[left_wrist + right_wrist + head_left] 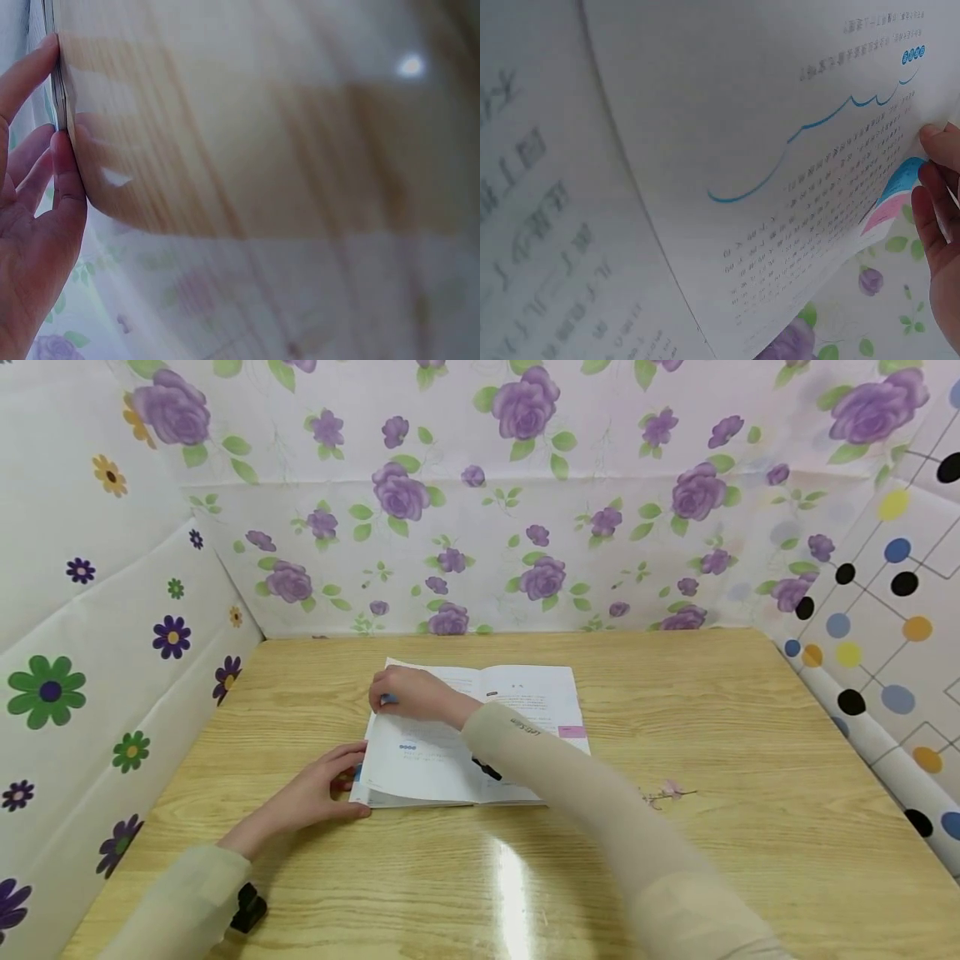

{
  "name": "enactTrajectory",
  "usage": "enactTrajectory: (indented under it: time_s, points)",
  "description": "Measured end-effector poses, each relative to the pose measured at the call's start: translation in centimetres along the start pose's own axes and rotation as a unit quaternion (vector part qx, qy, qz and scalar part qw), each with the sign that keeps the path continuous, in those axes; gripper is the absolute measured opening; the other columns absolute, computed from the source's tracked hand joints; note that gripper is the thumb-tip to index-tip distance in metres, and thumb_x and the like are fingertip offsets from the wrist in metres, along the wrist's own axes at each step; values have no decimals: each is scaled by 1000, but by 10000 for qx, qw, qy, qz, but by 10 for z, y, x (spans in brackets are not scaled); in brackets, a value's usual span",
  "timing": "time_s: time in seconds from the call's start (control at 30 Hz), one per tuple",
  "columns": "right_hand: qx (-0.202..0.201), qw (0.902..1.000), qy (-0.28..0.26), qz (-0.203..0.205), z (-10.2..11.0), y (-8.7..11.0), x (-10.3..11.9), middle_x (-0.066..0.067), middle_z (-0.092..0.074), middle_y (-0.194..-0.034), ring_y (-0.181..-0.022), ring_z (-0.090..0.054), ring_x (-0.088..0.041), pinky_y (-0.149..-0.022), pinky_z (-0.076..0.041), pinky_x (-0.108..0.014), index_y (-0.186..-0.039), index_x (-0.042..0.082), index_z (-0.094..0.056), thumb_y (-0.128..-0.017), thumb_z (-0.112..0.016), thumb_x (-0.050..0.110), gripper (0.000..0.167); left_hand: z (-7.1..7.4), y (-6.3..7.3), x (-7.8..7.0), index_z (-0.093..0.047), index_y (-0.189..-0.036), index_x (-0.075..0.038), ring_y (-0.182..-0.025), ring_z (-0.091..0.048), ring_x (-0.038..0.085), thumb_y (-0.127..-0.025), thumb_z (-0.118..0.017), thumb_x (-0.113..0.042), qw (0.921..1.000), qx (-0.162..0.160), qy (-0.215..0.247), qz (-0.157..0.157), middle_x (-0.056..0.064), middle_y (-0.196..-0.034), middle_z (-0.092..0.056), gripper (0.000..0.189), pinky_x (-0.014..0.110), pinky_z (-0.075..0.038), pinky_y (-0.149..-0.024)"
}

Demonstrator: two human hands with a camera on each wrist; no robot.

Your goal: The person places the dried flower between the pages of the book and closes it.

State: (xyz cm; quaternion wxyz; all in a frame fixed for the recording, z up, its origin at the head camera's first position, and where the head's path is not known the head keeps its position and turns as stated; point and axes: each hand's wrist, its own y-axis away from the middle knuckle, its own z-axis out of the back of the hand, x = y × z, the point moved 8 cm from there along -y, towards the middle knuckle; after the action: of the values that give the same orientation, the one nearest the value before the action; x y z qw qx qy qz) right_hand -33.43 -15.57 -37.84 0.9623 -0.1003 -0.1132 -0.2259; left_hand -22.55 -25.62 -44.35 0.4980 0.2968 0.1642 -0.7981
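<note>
An open book lies on the wooden table with printed text on both pages. My right hand reaches across it and pinches the outer edge of a left-hand page near the upper corner. In the right wrist view, the thumb of the right hand lies on that page's printed side, with fingers behind it beside a blue and pink page edge. My left hand holds the book's lower left corner. In the left wrist view, fingertips of the left hand meet the book's edge.
A small pink flower sprig lies on the wooden table, right of the book. Floral-patterned coverings rise behind the table and at both sides. A black strap piece shows at the left sleeve.
</note>
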Motion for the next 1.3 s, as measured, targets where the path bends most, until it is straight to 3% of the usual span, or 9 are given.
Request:
enactTrajectory:
  time_s: [0.27, 0.53, 0.73, 1.03, 1.3]
  points:
    - [221, 9996, 80, -138, -14, -2, -1, 3, -67, -101, -92, -58, -10, -88, -46, -23, -95, 20, -72, -97, -63, 20, 9, -1, -1, -2, -50, -142, -3, -118, -58, 27, -78, -84, -34, 10000, 12, 13, -22, 16, -155, -38, 79, 28, -55, -91]
    - [591, 9979, 184, -190, -35, -8, -9, 2, -65, -98, -86, -53, -10, -82, -43, -21, -96, 18, -72, -99, -60, 16, 12, -1, -2, -5, -51, -143, -6, -117, -56, 25, -79, -84, -31, 9999, -36, -3, -126, 14, -156, -37, 76, 23, -54, -90]
    - [591, 9977, 201, -262, -41, -9, -12, 3, -66, -98, -85, -53, -11, -80, -43, -21, -94, 19, -72, -98, -62, 15, 11, -3, -2, -5, -51, -143, -7, -120, -56, 26, -79, -84, -28, 9999, -9, 73, -120, 13, -157, -36, 76, 21, -53, -91]
    - [738, 9955, 113, -577, -40, -4, -19, 4, -70, -119, -111, -63, -11, -101, -46, -25, -114, 19, -72, -94, -68, 17, 21, -1, -2, -5, -48, -144, -4, -123, -55, 29, -79, -84, -30, 9999, -9, 72, -126, 16, -156, -36, 78, 26, -54, -93]
    - [1243, 9902, 11, -635, -44, 5, -28, 7, -56, -145, -137, -49, -13, -114, -39, -33, -129, 31, -66, -95, -67, 26, 34, 2, -2, -1, -45, -147, -7, -114, -54, 23, -78, -85, -31, 9999, -82, -35, 64, 15, -152, -41, 84, 21, -53, -88]
